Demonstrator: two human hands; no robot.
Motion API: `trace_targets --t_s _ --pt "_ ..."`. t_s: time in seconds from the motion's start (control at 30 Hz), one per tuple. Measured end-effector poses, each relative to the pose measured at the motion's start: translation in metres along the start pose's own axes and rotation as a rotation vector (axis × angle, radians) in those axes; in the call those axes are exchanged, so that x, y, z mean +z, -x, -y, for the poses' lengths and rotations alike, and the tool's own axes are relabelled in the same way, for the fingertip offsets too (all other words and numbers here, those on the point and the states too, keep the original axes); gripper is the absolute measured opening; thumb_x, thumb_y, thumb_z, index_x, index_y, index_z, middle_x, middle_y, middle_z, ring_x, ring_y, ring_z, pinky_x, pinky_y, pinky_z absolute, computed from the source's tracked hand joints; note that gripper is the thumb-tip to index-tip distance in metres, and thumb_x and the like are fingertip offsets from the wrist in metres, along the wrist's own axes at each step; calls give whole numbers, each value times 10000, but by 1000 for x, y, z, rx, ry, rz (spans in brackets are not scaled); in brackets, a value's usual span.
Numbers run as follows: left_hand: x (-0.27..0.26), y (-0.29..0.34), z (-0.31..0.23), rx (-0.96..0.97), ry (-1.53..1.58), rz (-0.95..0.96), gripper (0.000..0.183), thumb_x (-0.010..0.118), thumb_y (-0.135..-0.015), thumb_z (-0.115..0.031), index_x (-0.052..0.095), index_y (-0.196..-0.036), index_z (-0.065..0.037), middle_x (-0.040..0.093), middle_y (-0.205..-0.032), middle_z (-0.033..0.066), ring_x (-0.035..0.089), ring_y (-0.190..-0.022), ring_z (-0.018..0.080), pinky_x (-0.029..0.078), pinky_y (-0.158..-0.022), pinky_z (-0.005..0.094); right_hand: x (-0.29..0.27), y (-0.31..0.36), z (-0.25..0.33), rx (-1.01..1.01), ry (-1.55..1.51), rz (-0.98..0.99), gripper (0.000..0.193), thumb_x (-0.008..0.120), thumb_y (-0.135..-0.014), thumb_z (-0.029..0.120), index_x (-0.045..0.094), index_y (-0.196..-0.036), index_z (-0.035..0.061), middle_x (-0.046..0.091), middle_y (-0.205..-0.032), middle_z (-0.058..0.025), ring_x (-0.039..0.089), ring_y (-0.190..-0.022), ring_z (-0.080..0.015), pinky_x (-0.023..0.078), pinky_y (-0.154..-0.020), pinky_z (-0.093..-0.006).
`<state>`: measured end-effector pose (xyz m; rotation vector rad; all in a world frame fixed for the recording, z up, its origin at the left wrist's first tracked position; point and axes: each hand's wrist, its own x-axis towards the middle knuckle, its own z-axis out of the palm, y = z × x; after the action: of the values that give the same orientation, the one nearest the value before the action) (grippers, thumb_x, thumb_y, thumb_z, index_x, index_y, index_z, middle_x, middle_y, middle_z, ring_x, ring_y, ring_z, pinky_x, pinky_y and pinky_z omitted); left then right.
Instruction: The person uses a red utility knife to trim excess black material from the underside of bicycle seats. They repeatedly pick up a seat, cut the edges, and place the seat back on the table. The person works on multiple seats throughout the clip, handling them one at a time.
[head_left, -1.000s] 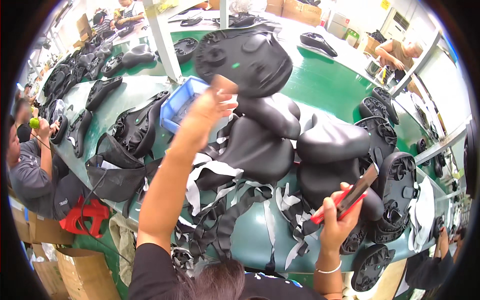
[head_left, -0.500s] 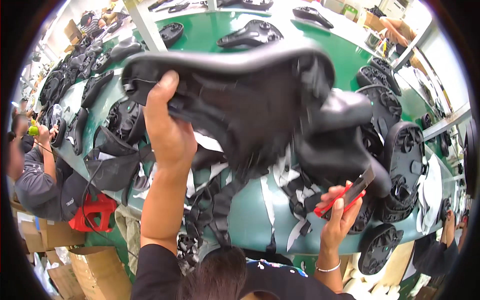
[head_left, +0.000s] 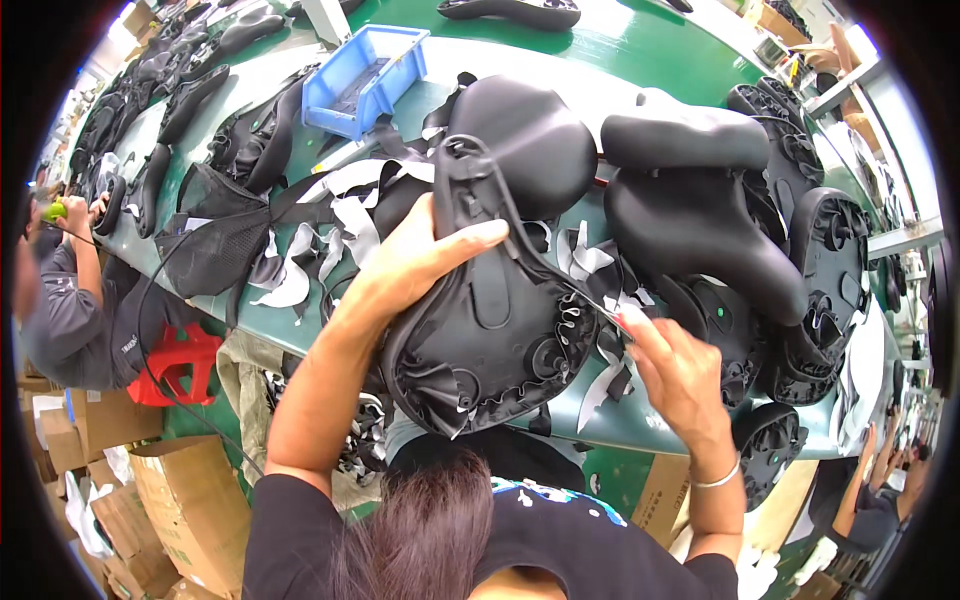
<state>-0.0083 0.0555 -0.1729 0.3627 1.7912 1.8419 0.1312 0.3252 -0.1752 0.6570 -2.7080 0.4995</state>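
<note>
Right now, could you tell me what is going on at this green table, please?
A person is holding a black padded bicycle saddle upside down over the green table, its ruffled cover edge facing up. The left hand grips the saddle across its underside, while the right hand works at the cover's rim; any tool in it is too hidden to tell. More black saddles and white trimmings lie on the table, with a blue plastic bin behind. Another person in grey sits at the left.

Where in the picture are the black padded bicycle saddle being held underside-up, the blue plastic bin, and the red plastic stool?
black padded bicycle saddle [head_left: 490, 330]: head view, middle of its underside shell.
blue plastic bin [head_left: 385, 47]: head view, on its near-right rim.
red plastic stool [head_left: 175, 362]: head view, on its seat top.
</note>
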Motion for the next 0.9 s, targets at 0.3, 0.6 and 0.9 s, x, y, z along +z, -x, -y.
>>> trace_targets --t_s 0.3,0.6,0.9 --pt "-4 -12 14 7 -243 -128 437 657 -830 -271 547 -1137 20 609 -967 46 556 -874 111 458 -809 266 14 37 26 301 88 391 705 581 -790 64 345 -1434 225 523 -727 -167 574 -519 -326 458 -452 -439" --pt "7 49 34 -59 46 -445 557 713 -786 -320 508 -1156 42 607 -1016 115 572 -920 168 466 -824 305 19 70 80 571 -356 182 586 607 -840 11 366 -1374 24 636 -932 -277 650 -727 -438 534 -611 -437" --pt "8 88 70 113 21 -795 498 705 -834 -166 442 -1205 35 562 -1061 117 563 -896 161 464 -829 285 41 -48 26 644 -805 -352 504 609 -804 -19 467 -1286 19 594 -994 -80 608 -770 -126 501 -627 -262"
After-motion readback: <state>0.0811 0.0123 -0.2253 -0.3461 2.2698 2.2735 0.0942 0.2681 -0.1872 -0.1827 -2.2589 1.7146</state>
